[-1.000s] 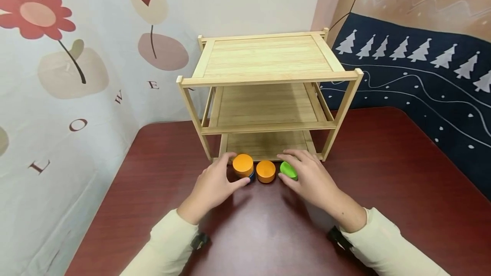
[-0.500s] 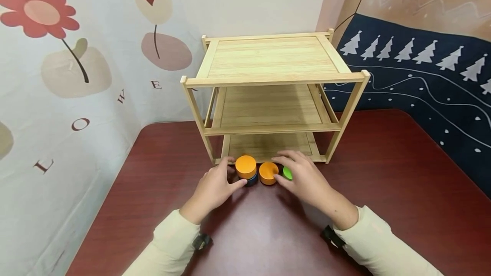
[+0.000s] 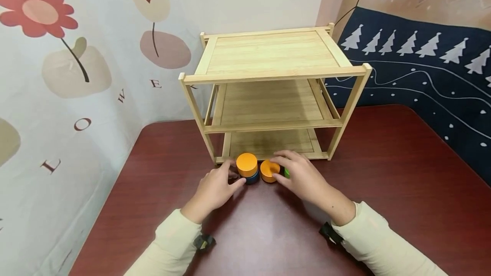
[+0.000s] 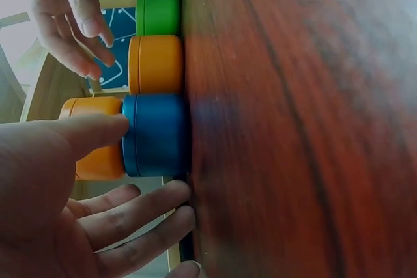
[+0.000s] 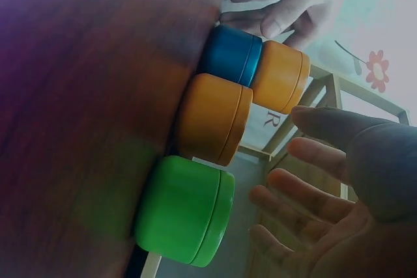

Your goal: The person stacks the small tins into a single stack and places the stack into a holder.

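Green container (image 5: 186, 211): your right hand (image 3: 307, 178) covers most of it in the head view; the right wrist view shows it at the right end of the row in front of the wooden rack (image 3: 274, 52).
Single orange container (image 3: 267, 171): partly covered by your right fingers, in front of the rack's middle.
Stack: an upper orange container (image 3: 247, 165) on a blue container (image 4: 159, 136), in front of the rack, toward its left front post.
Your left hand (image 3: 215, 188): thumb and fingers spread widely about the stack, gripping nothing; whether the thumb touches it is hard to tell.
Your right hand: spread loosely, fingers bent a little, holding nothing, in front of the rack's right half.
Table (image 3: 264, 229): reaches out before the rack and past both its sides; its left edge slants away from the rack toward you.
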The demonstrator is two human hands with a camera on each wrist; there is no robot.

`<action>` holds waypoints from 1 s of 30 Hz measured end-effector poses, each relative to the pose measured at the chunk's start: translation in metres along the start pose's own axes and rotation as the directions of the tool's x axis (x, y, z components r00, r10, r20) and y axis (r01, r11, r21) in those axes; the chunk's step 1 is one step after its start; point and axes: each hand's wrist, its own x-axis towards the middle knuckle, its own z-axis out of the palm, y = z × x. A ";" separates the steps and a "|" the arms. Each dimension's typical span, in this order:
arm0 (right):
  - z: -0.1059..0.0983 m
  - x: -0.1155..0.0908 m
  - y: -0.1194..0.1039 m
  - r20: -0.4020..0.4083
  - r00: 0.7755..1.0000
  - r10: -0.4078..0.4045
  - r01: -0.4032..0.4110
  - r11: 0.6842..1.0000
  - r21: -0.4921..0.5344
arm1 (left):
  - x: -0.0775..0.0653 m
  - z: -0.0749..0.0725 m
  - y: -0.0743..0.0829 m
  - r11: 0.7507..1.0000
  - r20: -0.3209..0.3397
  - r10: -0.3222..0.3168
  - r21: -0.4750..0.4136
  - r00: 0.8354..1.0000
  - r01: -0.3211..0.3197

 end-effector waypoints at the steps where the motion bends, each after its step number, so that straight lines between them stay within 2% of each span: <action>1: -0.001 0.001 0.000 0.002 1.000 -0.004 0.004 1.000 -0.002 | 0.000 -0.001 0.000 1.000 0.001 -0.004 0.009 1.000 0.004; 10: -0.007 0.005 0.002 0.018 0.999 -0.034 0.034 0.999 0.020 | 0.001 -0.002 -0.001 0.996 -0.009 0.026 0.080 1.000 -0.026; 16: -0.005 0.004 0.002 0.056 0.998 -0.014 0.013 0.999 0.032 | 0.000 0.001 -0.001 0.991 -0.019 0.060 0.124 0.998 -0.057; 23: 0.001 0.013 0.002 0.122 0.992 -0.039 0.039 0.999 -0.001 | 0.000 0.002 -0.001 0.980 -0.050 0.092 0.181 0.995 -0.082; 30: 0.002 0.020 0.003 0.165 0.985 -0.055 0.053 0.998 0.017 | 0.001 0.002 0.000 0.972 -0.064 0.110 0.214 0.992 -0.094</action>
